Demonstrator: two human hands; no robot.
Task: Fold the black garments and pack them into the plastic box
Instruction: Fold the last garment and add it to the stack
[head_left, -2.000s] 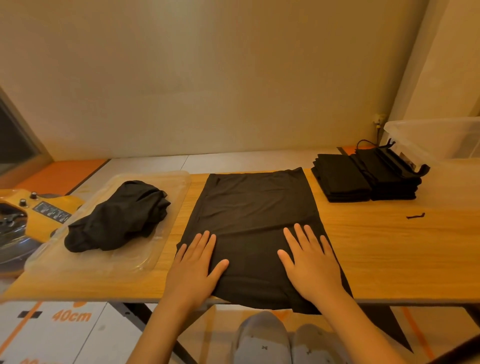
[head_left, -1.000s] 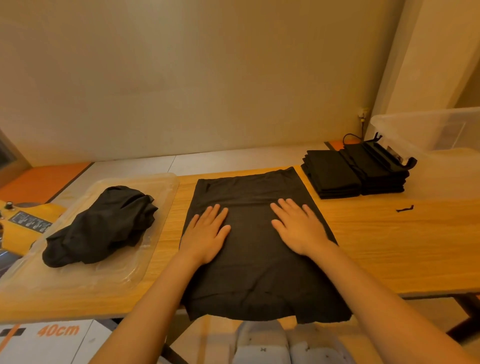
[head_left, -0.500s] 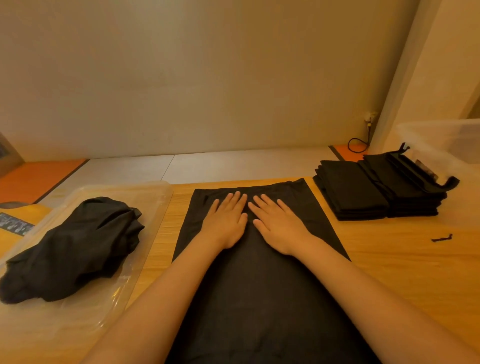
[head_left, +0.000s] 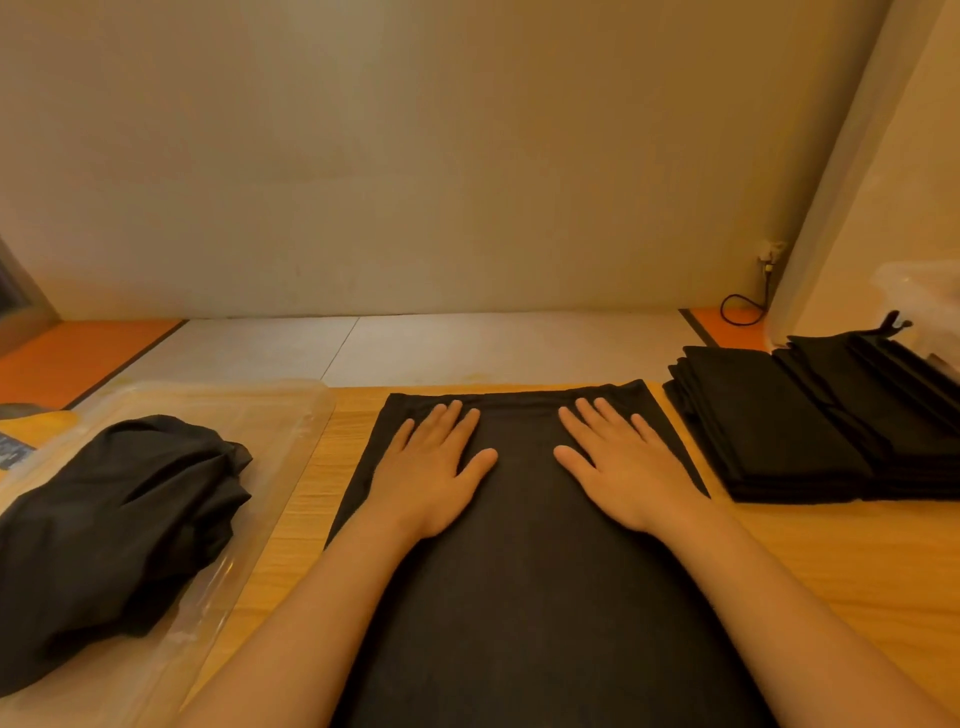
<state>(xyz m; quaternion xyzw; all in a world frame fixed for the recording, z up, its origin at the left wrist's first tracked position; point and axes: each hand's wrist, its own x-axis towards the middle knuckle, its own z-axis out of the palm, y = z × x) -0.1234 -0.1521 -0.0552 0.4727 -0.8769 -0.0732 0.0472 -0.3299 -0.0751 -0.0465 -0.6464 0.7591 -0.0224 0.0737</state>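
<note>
Currently, left hand (head_left: 431, 480) and right hand (head_left: 631, 478) press flat, fingers straight, holding nothing, on the black garment (head_left: 519, 597) spread across the table (head_left: 831, 571). Plastic box (head_left: 930, 301): far right. Left-edge label (head_left: 9, 453): unreadable.

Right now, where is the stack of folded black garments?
In the head view, the folded stack sits on the table at far right, just right of the spread-out garment, with the plastic box behind it.
</note>
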